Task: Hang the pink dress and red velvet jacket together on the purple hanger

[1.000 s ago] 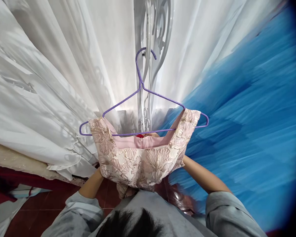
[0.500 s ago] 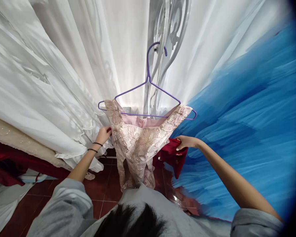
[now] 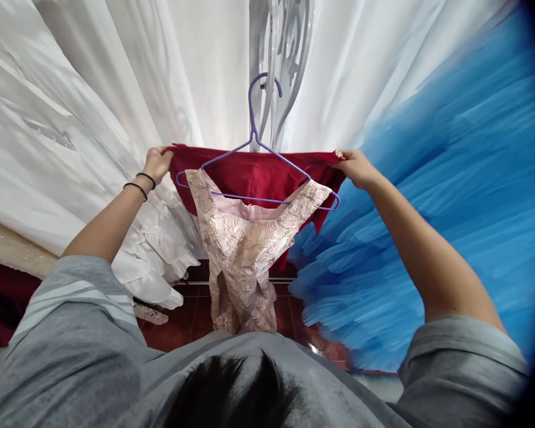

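A dark red cloth [image 3: 232, 168] is stretched wide behind a purple hanger [image 3: 252, 138]. My left hand [image 3: 159, 164] is closed on its upper left corner, and my right hand [image 3: 356, 168] pinches the upper right corner. From the hanger hangs a pale pink and gold brocade dress [image 3: 249, 244], its wide straps over the hanger's arms. The dress hides the middle and lower part of the red cloth. Neither hand touches the dress or the hanger.
A grey-white scrollwork metal frame [image 3: 289, 77] stands behind the hanger. White draped fabric [image 3: 93, 131] fills the left, and a large blue tulle skirt [image 3: 405, 238] the right. Dark red floor tiles [image 3: 169, 333] show below. More red fabric [image 3: 9, 297] lies at far left.
Both hands have risen from beside the dress to hanger height. The red cloth, earlier bunched low at the right behind the dress, is now raised and spread between them.
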